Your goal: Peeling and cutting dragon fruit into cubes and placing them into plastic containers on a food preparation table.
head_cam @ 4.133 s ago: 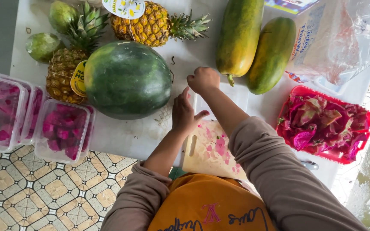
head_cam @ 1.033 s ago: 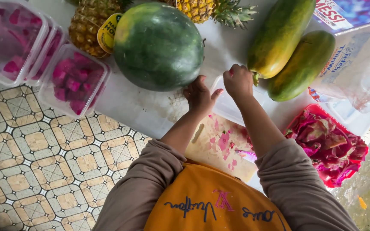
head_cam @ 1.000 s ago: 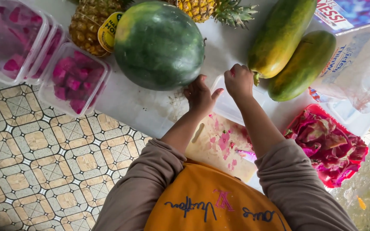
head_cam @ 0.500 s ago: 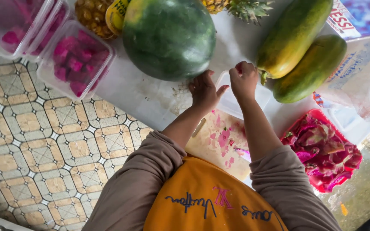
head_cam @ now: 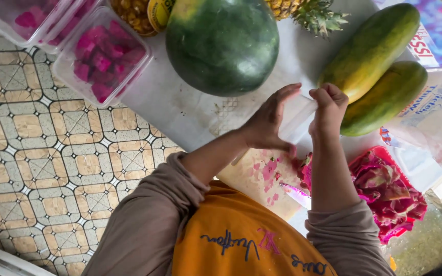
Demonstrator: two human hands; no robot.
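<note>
Head view: watermelon [head_cam: 222,43] nearer than before, both hands on clear container [head_cam: 296,117].

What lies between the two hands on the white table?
In the head view, a clear plastic container lies between the left hand and right hand, held by both.

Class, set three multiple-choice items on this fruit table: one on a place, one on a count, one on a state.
1. Where is the watermelon? A) beyond the hands B) on the floor C) in the red tray
2. How many long green papayas lie at the right? A) one B) two C) four
3. What state are both hands in, left hand and right hand? A) holding a clear plastic container B) resting empty C) gripping the knife

Key: 1 A, it sits on the table past the fingers; 2 B, two lie side by side; 3 A, fingers grip its edges.
</note>
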